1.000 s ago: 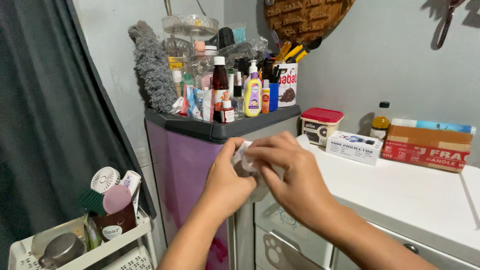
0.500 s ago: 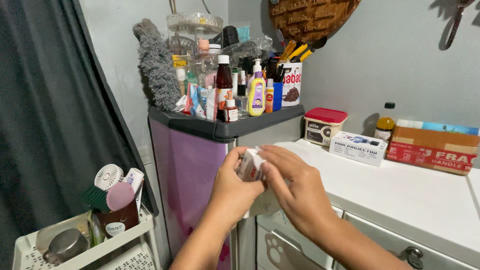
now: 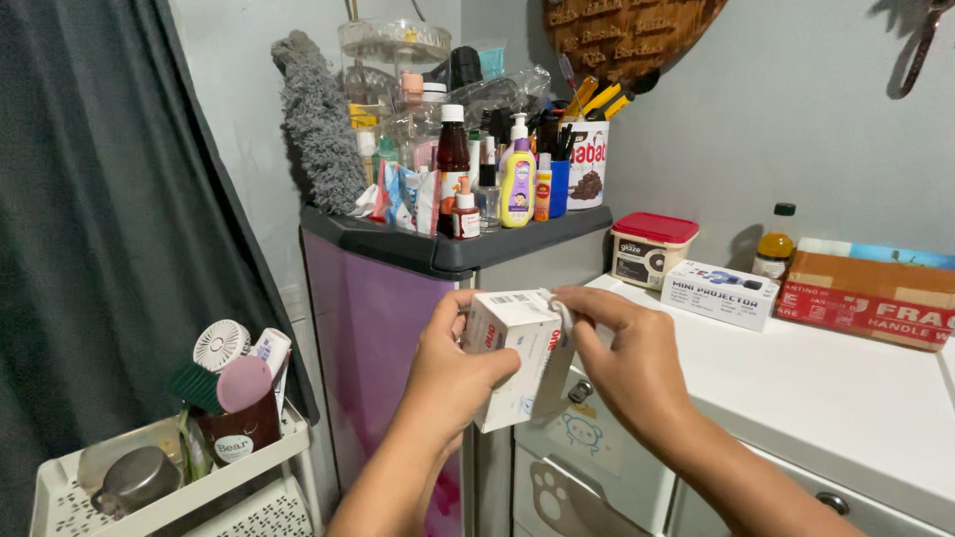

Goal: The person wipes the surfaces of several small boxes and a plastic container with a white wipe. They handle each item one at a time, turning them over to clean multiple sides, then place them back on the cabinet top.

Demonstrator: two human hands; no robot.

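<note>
A small white carton (image 3: pixel 517 353) with red print is held upright in front of me, between both hands. My left hand (image 3: pixel 453 373) wraps its left side from behind, thumb across the front. My right hand (image 3: pixel 632 363) pinches the carton's top right corner, where a flap or a bit of white paper shows. The carton hangs in the air in front of the purple cabinet (image 3: pixel 383 328) and the white drawer unit (image 3: pixel 796 368).
The dark cabinet top (image 3: pixel 448 249) is crowded with bottles, a grey duster (image 3: pixel 318 119) and a tub of tools. On the white unit stand a red-lidded tub (image 3: pixel 652 249), a white box (image 3: pixel 721 291) and a taped brown box (image 3: pixel 865 293). A white trolley (image 3: pixel 169 467) stands lower left by a dark curtain.
The carton, mostly hidden in my hands a second ago, has been turned and drawn out so its front face shows. My right hand shifted to its top right corner.
</note>
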